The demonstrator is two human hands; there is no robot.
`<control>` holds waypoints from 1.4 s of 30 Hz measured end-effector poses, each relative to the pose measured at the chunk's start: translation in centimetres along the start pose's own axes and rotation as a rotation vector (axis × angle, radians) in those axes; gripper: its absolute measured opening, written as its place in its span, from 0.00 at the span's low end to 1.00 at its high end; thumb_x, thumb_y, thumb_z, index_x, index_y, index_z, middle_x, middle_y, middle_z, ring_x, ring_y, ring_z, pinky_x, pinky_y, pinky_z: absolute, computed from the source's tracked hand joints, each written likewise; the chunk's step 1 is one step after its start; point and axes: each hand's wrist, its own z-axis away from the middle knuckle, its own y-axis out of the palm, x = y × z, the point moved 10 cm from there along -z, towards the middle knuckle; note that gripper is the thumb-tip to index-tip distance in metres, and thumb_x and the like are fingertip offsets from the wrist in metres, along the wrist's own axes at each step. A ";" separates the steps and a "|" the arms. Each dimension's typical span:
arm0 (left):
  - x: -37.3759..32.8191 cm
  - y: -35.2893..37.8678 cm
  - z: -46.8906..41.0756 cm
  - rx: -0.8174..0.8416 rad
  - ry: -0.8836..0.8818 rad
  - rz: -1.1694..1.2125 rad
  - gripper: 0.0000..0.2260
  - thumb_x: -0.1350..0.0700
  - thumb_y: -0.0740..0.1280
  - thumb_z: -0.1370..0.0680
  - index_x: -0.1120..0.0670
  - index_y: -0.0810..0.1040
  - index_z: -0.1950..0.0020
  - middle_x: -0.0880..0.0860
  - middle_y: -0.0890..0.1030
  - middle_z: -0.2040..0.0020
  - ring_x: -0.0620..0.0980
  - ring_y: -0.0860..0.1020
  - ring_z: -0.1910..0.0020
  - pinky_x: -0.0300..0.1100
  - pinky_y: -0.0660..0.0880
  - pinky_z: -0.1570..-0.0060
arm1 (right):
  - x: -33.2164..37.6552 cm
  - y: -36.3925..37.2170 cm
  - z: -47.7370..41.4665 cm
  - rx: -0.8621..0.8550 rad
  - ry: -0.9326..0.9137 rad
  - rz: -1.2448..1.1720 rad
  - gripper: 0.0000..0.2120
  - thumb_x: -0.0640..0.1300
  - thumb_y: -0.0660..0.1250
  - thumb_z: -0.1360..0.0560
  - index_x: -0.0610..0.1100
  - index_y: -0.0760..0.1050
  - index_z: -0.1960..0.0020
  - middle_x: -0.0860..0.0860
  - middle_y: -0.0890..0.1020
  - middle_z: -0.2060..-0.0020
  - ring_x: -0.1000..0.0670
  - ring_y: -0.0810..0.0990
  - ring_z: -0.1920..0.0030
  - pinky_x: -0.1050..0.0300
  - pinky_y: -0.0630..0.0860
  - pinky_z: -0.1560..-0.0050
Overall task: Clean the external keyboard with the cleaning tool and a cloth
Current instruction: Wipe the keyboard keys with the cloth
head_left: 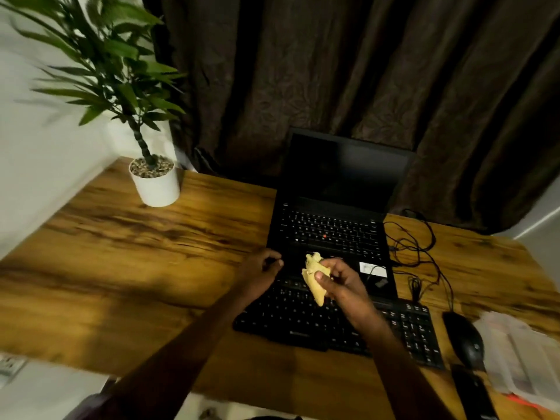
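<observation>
A black external keyboard [303, 322] lies on the wooden desk in front of an open black laptop [330, 228]. My right hand [342, 283] hovers above the keyboard's upper middle, holding a crumpled yellow cloth [315, 278] between thumb and fingers. My left hand [260, 268] is just left of the laptop's front corner, fingers curled together; whether it grips something small is too dark to tell. No separate cleaning tool is plainly visible.
A black mouse [463, 338] sits right of the keyboard, tangled black cables [418, 253] behind it. A dark flat device [472, 392] and white papers [521, 356] lie at the right edge. A potted plant [154, 183] stands at the back left. A dark curtain hangs behind.
</observation>
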 end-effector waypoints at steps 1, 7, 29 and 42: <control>0.5 -1.0 0.1 0.016 0.007 -0.060 0.10 0.49 0.71 0.22 0.48 0.81 0.42 0.49 0.82 0.46 0.50 0.80 0.45 0.41 0.75 0.47 | 0.8 0.1 -0.6 -0.014 -0.072 0.180 0.14 0.39 0.72 0.25 0.49 0.76 0.42 0.48 0.82 0.45 0.48 0.81 0.44 0.55 0.79 0.47; 4.8 -3.0 2.0 0.428 0.043 -0.511 0.52 0.28 0.72 0.40 0.46 0.61 0.21 0.50 0.62 0.21 0.54 0.59 0.23 0.50 0.56 0.25 | 2.5 6.4 -3.1 0.066 -0.279 0.599 0.18 0.37 0.78 0.32 0.48 0.79 0.45 0.52 0.80 0.49 0.59 0.79 0.50 0.69 0.74 0.50; 7.9 -1.1 3.2 0.468 0.263 -0.642 0.70 0.21 0.70 0.49 0.48 0.38 0.19 0.48 0.35 0.19 0.55 0.25 0.25 0.65 0.26 0.31 | 1.4 13.3 -3.9 0.110 -0.314 0.838 0.14 0.43 0.71 0.25 0.55 0.79 0.41 0.53 0.82 0.48 0.53 0.79 0.49 0.53 0.78 0.46; 8.2 -0.9 3.1 0.471 0.258 -0.691 0.73 0.14 0.58 0.55 0.50 0.36 0.19 0.51 0.34 0.19 0.57 0.24 0.25 0.67 0.26 0.32 | 2.3 13.9 -3.3 0.137 -0.468 1.002 0.15 0.38 0.68 0.25 0.54 0.81 0.43 0.55 0.78 0.47 0.51 0.72 0.45 0.54 0.72 0.43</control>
